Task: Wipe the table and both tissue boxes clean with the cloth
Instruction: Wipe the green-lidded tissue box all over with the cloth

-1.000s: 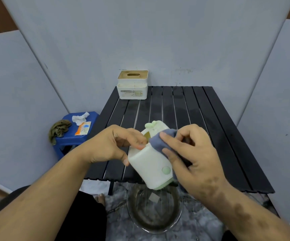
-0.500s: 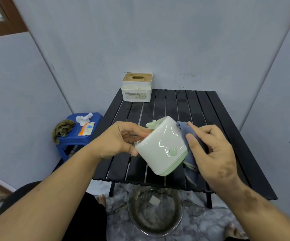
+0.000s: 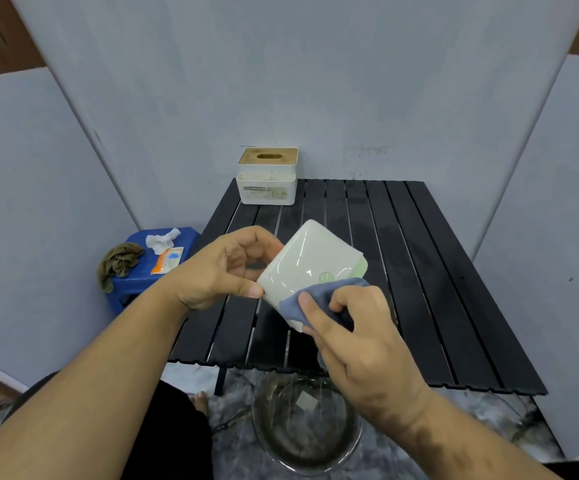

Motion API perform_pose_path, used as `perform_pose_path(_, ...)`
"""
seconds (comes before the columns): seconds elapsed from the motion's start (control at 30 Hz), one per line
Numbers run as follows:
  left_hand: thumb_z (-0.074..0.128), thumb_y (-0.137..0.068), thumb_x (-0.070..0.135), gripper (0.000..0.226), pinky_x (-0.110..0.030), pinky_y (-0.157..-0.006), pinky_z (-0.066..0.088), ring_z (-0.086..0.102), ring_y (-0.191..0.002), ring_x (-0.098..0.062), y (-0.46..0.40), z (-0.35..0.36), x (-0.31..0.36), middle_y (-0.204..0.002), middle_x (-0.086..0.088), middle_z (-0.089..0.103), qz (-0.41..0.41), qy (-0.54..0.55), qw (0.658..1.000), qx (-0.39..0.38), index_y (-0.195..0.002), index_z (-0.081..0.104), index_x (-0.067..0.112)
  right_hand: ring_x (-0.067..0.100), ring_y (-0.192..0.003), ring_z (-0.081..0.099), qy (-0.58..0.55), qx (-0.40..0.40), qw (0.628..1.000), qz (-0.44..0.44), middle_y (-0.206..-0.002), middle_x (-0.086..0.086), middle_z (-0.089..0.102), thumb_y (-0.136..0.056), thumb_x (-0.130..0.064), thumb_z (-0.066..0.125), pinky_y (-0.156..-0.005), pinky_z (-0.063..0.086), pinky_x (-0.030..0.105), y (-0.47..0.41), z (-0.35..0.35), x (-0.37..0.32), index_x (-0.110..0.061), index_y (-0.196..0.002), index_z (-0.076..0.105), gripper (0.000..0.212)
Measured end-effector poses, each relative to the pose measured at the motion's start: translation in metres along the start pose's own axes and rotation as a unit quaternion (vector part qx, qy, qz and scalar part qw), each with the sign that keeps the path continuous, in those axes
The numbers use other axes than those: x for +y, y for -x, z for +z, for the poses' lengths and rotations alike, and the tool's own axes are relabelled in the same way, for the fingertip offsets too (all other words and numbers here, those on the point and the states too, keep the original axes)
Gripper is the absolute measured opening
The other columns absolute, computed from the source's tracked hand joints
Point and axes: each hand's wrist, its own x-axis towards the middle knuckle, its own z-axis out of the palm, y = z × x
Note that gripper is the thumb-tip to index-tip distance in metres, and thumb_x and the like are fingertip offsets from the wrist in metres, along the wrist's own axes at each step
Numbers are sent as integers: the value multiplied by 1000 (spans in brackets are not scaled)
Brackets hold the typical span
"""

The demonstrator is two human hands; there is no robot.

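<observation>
Nearest the camera, a clear glass bowl with murky dregs sits on the floor below the tabletop's near edge; what is in it is hard to make out through the glare.

Above it, the right hand grips a bunched grey-blue cloth and presses it on the lower near corner of the rounded white plastic tissue box with pale green trim. Half a second ago the cloth lay along the box's right side; a second ago it was up by the top end. So the wiping has travelled round the box, and the box itself has been turned in the air, its smooth broad face now towards the camera. I judge this box to be well into its wipe, with the far box and perhaps the tabletop left.

The left hand holds the box at its left edge, thumb under, fingers curled behind. The box's opening and the green knob seen earlier are turned out of sight, and the cloth's tail is hidden behind the right hand.

The black slatted tabletop shows faint damp streaks, too dim to judge clean or not. At its far left corner stands the square white tissue box with a wooden lid, well apart from the hands. Left of the tabletop, a blue plastic stool carries a crumpled tissue, a small packet and an olive rag.
</observation>
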Motion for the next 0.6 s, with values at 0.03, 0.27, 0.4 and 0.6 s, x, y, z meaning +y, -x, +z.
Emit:
perform_pose_path(0.03,84,-72,18,60,-34,-86,56,63,-111,-30,1,1,2,-122,-22,63,1,-16,1000,6,-124,57,5,27,-85,46,6,-9,1000,-12,-99,6,41,-88,-8,67,-61,45,34,2,-1,-1,-4,-126,62,38)
perform_pose_path(0.27,84,-74,44,70,-35,-78,57,71,-93,-24,7,25,20,-100,-12,71,-12,-100,988,120,-135,55,28,29,-78,50,29,-67,994,-86,-97,8,44,-88,-5,65,-64,40,31,10,-5,-5,-4,-132,57,45)
perform_pose_path(0.4,80,-76,29,69,-40,-84,59,69,-94,-30,17,24,29,-98,-16,67,-34,-122,988,94,-138,54,42,25,-79,52,1,-107,988,-113,-99,6,44,-94,-10,57,-68,37,28,8,-14,-7,-6,-129,60,35)
perform_pose_path(0.6,78,-79,8,70,-40,-87,55,62,-103,-38,47,4,26,-108,-30,55,-63,-87,994,24,-143,54,25,15,-89,49,-129,-86,986,55,-102,-3,44,-96,-27,55,-75,44,23,6,-24,-2,-19,-126,65,32)
